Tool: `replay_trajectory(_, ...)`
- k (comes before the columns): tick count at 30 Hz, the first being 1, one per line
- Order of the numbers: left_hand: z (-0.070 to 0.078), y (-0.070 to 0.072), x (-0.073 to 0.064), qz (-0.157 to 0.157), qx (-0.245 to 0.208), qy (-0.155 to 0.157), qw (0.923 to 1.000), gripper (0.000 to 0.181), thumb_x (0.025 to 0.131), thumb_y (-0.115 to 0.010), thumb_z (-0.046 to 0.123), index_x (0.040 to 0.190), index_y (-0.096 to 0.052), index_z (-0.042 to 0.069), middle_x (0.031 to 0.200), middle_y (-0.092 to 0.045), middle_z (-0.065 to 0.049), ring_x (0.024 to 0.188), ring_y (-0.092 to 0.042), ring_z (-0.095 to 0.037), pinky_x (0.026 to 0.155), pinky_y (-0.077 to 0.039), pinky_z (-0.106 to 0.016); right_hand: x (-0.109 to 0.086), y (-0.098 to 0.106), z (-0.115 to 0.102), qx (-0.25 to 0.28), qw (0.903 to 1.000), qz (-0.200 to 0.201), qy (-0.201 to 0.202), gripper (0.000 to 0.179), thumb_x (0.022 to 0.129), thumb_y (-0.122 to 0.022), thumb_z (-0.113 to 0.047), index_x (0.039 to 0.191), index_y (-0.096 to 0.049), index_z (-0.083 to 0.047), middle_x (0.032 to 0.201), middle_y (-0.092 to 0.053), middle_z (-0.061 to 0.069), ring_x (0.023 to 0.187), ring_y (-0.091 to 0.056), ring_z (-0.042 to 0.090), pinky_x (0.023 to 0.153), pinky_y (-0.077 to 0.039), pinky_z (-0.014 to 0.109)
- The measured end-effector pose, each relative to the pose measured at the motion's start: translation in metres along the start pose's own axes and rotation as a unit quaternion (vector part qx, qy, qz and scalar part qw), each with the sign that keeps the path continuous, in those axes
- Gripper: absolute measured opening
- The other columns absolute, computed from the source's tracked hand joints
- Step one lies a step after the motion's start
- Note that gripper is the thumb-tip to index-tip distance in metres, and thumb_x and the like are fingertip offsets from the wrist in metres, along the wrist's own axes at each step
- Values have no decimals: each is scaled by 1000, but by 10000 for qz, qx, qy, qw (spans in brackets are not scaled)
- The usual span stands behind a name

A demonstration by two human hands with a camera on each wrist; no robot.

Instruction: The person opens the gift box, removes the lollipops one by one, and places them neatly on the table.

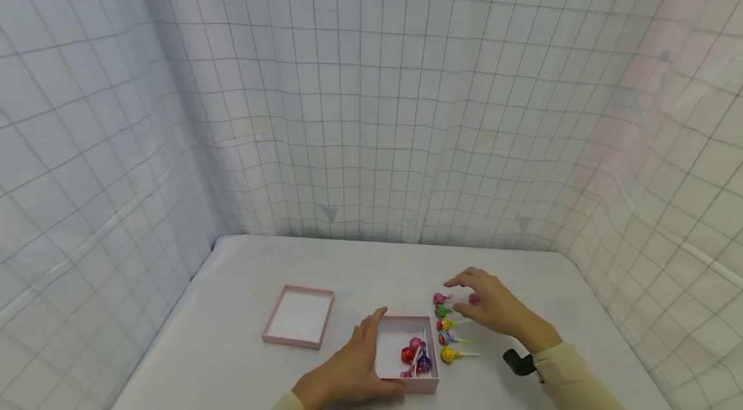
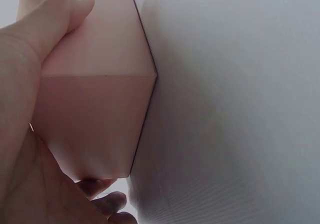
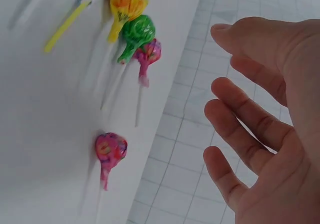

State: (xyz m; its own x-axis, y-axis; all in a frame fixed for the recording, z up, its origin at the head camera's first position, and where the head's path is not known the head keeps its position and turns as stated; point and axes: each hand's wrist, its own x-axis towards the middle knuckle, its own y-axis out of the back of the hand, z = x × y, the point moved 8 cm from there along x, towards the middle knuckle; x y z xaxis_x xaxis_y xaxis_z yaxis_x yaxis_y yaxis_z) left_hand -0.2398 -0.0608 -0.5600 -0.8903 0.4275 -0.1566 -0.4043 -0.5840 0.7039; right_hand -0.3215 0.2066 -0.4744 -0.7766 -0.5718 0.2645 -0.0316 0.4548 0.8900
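Observation:
My left hand (image 1: 354, 365) grips a pink open-topped box (image 1: 419, 385) by its left side, the thumb along the front wall and the fingers reaching round to the back. Inside the box lie several wrapped lollipops, one of them red (image 1: 407, 355). To its right runs a column of lollipops: pink (image 1: 439, 298), green (image 1: 442, 311), yellow-and-red (image 1: 444, 324), blue (image 1: 445, 338) and yellow (image 1: 448, 354). Over the far end of the column hovers my right hand (image 1: 492, 305), fingers spread and holding nothing. Another pink lollipop (image 3: 111, 148) lies apart from the column.
A shallow pink-rimmed lid (image 1: 298, 316) with a white inside lies left of the box. Everything stands on a white-covered table (image 1: 232, 307). White cloth with a grid pattern (image 1: 371, 139) hangs behind and on both sides.

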Motion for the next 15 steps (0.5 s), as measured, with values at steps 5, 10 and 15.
replay_trajectory(5,1,2,-1,108,154,-205,9996,147,84,-97,71,187,-7,18,186,-33,-31,168,-43,-60,122,-51,-82,7,-4,-34,9,9981,-386,470,38,102,-92,-17,138,-81,-19,131,-80,2,117,-76,27,102,-68,50)
replay_trajectory(10,-1,4,-6,144,121,-329,9993,149,85,-94,76,188,-3,17,190,-27,-28,170,-36,-64,123,-49,-83,16,-19,-63,209,9922,-982,732,34,106,-89,-19,139,-82,-19,130,-80,0,115,-77,20,105,-69,45)
replay_trajectory(15,1,8,-7,170,129,-521,9984,144,88,-90,78,187,-6,17,188,-31,-19,165,-51,-49,121,-57,-74,24,-38,-81,387,9830,-1619,772,31,108,-87,-22,138,-83,-17,132,-79,-1,119,-76,15,106,-68,37)
